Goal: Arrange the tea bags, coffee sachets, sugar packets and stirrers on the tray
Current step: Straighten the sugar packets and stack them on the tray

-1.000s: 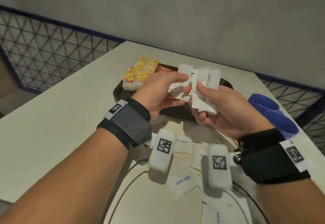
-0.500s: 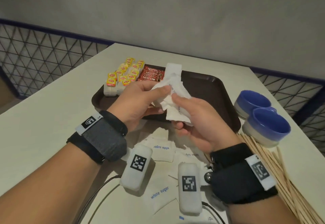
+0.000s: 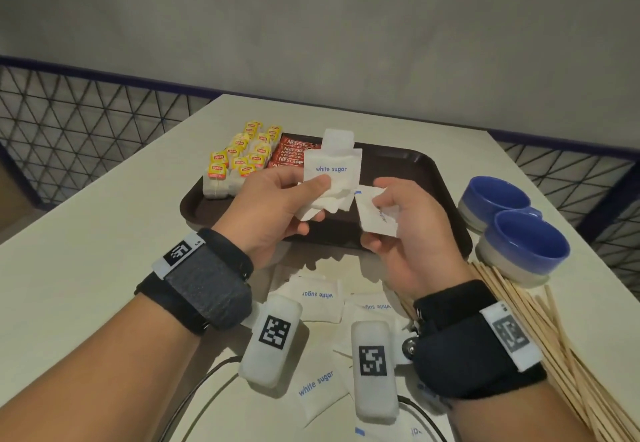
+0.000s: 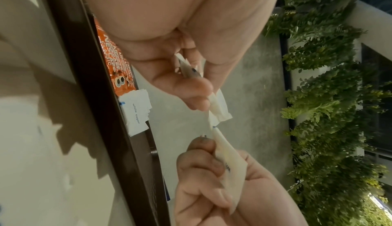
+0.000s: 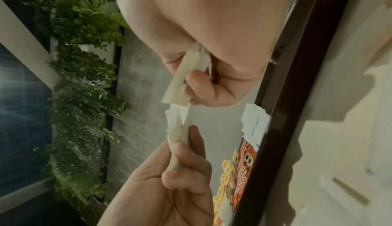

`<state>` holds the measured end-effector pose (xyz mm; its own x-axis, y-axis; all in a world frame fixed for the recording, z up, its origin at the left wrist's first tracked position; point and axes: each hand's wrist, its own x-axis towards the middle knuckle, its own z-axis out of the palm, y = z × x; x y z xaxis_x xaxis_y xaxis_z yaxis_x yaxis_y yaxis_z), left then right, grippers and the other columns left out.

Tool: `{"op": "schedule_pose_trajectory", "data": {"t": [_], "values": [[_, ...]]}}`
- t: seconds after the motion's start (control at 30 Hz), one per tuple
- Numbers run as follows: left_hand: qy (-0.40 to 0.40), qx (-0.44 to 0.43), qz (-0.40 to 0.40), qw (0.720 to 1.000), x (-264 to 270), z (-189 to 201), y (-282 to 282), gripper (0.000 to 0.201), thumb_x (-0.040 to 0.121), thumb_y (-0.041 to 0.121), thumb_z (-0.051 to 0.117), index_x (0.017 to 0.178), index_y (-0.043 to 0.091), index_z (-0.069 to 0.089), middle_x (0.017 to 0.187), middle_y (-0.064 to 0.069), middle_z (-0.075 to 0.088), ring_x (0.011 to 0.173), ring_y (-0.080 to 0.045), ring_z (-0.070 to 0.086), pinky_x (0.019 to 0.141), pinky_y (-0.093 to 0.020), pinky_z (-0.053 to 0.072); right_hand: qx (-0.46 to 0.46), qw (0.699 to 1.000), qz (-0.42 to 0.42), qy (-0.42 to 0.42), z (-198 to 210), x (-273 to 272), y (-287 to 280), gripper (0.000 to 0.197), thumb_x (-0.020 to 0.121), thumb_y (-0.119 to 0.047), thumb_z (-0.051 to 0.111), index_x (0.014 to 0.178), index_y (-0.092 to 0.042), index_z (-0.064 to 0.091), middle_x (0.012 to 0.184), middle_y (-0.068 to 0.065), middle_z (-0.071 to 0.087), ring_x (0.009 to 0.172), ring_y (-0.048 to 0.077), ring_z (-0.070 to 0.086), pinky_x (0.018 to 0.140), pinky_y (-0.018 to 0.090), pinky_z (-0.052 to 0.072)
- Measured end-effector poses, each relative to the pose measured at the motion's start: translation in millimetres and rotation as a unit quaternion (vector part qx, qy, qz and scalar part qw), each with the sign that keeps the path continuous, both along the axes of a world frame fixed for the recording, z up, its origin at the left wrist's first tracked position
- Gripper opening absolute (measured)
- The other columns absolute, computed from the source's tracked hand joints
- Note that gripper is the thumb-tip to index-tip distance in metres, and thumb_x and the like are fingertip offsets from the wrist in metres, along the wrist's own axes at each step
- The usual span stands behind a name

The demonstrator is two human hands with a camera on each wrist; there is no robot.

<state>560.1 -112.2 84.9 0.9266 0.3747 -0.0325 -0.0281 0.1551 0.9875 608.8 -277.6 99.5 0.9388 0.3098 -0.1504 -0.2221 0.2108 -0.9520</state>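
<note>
- A pale table stands against a grey wall, with wire-mesh railing at both sides; the wrist views show hanging greenery beyond.
- On the brown tray the tea bags and coffee sachets already sit in rows at the far left.
- I am on the sugar step: my left hand pinches a fanned stack of sugar packets above the tray, my right hand pinches one packet just beside it.
- Next, I judge, that packet joins the stack, squared up.
- More loose packets lie below my wrists; the stirrers wait right of them, by two blue bowls.
</note>
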Motion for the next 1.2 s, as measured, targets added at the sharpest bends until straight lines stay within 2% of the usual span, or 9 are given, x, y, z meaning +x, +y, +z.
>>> {"op": "schedule_pose_trajectory", "data": {"t": [0.2,0.33,0.47,0.6,0.83,0.97,1.07,1.13,1.2], "values": [[-0.004,0.002,0.017,1.000,-1,2,5,0.022,0.095,0.023,0.072,0.113,0.010,0.073,0.097,-0.007,0.079,0.060,-0.010,0.065,0.044,-0.020,0.044,0.022,1.000,0.009,-0.013,-6,1,4,0.028,0.092,-0.003,0.067,0.117,-0.016,0.064,0.106,0.009,0.077,0.084,0.019,0.072,0.056,0.026,0.050],[0.006,0.032,0.024,0.999,-2,4,7,0.020,0.095,0.020,0.072,0.112,0.009,0.073,0.101,-0.009,0.077,0.056,-0.011,0.060,0.043,-0.020,0.043,0.048,0.998,0.004,-0.041,-7,1,2,0.027,0.092,-0.007,0.070,0.117,-0.017,0.067,0.107,0.002,0.078,0.103,0.024,0.074,0.075,0.032,0.048],[0.009,0.053,-0.003,0.999,-5,6,7,0.018,0.095,0.019,0.072,0.109,0.006,0.074,0.100,-0.007,0.077,0.053,-0.009,0.055,0.041,-0.019,0.040,0.061,0.996,-0.002,-0.062,-6,2,0,0.027,0.090,-0.005,0.072,0.112,-0.019,0.069,0.106,0.001,0.078,0.105,0.025,0.074,0.076,0.032,0.050],[0.006,0.062,-0.063,0.996,-8,7,4,0.022,0.094,0.020,0.072,0.113,0.010,0.074,0.105,-0.005,0.079,0.052,-0.008,0.053,0.039,-0.017,0.037,0.038,0.995,-0.018,-0.090,-5,1,1,0.029,0.088,-0.005,0.074,0.109,-0.024,0.070,0.102,-0.004,0.079,0.101,0.023,0.075,0.099,0.051,0.055],[0.008,0.048,-0.093,0.994,-9,4,-3,0.022,0.094,0.018,0.072,0.114,0.011,0.075,0.099,-0.006,0.079,0.047,-0.006,0.049,0.037,-0.017,0.036,0.014,0.994,-0.003,-0.108,-4,-1,1,0.028,0.085,-0.002,0.076,0.104,-0.021,0.072,0.101,0.003,0.079,0.105,0.035,0.072,0.100,0.069,0.046],[0.005,0.052,-0.084,0.995,-9,3,-4,0.019,0.095,0.019,0.071,0.113,0.013,0.075,0.098,-0.006,0.078,0.048,-0.007,0.048,0.038,-0.017,0.035,0.012,0.996,0.014,-0.092,-4,-2,2,0.023,0.087,-0.006,0.075,0.104,-0.021,0.072,0.100,0.002,0.079,0.108,0.037,0.070,0.096,0.060,0.051],[0.002,0.049,-0.065,0.997,-8,3,-2,0.020,0.096,0.019,0.070,0.115,0.012,0.074,0.099,-0.005,0.078,0.048,-0.008,0.048,0.038,-0.018,0.035,0.042,0.998,0.015,-0.054,-4,-1,1,0.016,0.094,-0.009,0.068,0.107,-0.018,0.071,0.102,0.005,0.079,0.109,0.038,0.070,0.078,0.040,0.052],[0.000,0.058,-0.052,0.997,-7,3,-1,0.022,0.096,0.020,0.070,0.117,0.013,0.074,0.102,-0.005,0.079,0.049,-0.008,0.049,0.039,-0.019,0.036,0.056,0.998,-0.002,-0.033,-3,-1,0,0.015,0.096,-0.009,0.065,0.106,-0.018,0.070,0.104,0.009,0.078,0.093,0.029,0.071,0.076,0.035,0.050],[-0.002,0.067,-0.035,0.997,-7,4,2,0.022,0.096,0.022,0.070,0.116,0.014,0.074,0.103,-0.005,0.079,0.050,-0.008,0.051,0.040,-0.019,0.038,0.065,0.997,-0.033,-0.014,-1,0,-1,0.012,0.095,-0.010,0.064,0.102,-0.019,0.070,0.104,0.010,0.075,0.076,0.018,0.059,0.072,0.032,0.049]]}}
